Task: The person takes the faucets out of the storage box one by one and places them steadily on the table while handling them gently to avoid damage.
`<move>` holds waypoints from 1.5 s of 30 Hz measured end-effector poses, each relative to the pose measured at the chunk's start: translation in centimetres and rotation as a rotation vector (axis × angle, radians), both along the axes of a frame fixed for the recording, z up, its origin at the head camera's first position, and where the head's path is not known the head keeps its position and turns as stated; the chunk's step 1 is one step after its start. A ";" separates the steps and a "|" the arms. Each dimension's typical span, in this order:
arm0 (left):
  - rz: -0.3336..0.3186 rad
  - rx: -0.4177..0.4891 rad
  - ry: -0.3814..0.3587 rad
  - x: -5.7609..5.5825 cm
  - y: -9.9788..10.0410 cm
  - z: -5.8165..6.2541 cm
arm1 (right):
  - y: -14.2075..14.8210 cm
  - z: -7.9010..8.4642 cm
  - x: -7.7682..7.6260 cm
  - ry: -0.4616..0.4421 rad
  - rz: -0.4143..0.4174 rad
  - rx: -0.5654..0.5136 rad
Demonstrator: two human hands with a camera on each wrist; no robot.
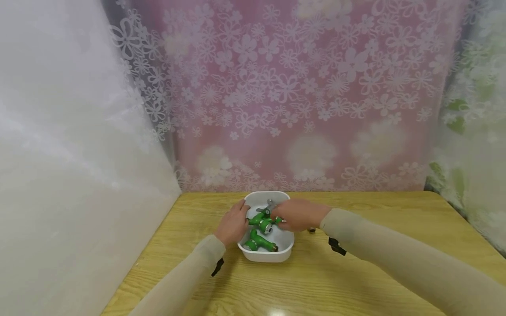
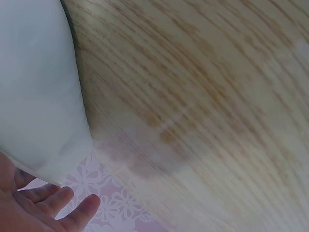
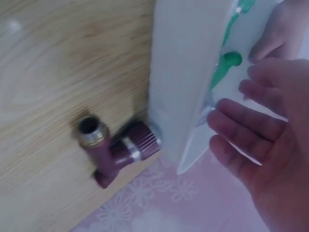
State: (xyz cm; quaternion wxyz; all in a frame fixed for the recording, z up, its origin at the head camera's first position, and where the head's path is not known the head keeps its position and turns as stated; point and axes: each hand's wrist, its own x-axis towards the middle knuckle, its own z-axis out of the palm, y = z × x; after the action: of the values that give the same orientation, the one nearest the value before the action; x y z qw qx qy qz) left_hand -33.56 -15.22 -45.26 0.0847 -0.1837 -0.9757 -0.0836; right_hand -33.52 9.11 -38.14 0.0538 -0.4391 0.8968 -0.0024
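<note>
A white basin (image 1: 265,256) stands on the wooden table with several green taps in it. One green tap (image 1: 262,241) lies at its near end; another green tap (image 1: 264,224) with a grey lever lies further back. My left hand (image 1: 233,223) is at the basin's left rim; its fingers look loosely spread in the left wrist view. Over the right rim reaches my right hand (image 1: 296,214), beside the back tap and partly hiding it. In the right wrist view its fingers (image 3: 248,118) are lightly bent and apart, with nothing visible between them.
A maroon tap (image 3: 120,152) with a threaded end lies on the table (image 3: 43,145), just outside the basin's right wall. Behind the table hangs a pink flowered curtain (image 1: 300,101). A whitish sheet (image 1: 79,145) hangs along the left side.
</note>
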 end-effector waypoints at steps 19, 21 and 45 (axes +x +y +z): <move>-0.013 -0.017 0.014 -0.1 -0.2 -0.1 | -5.2 -1.0 1.2 -0.222 -0.023 0.176; -0.016 -0.015 0.010 -0.1 -0.3 0.0 | -5.5 -1.2 1.2 -0.214 -0.017 0.186; -0.011 -0.008 0.023 -0.1 -0.2 -0.1 | -7.0 -2.2 1.7 -0.145 0.031 0.255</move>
State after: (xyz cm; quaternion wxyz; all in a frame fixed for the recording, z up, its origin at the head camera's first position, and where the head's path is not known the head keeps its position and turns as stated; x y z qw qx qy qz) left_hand -33.68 -15.43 -45.32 0.0947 -0.1905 -0.9740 -0.0780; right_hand -31.77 2.06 -40.37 0.1735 -0.4414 0.8767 0.0806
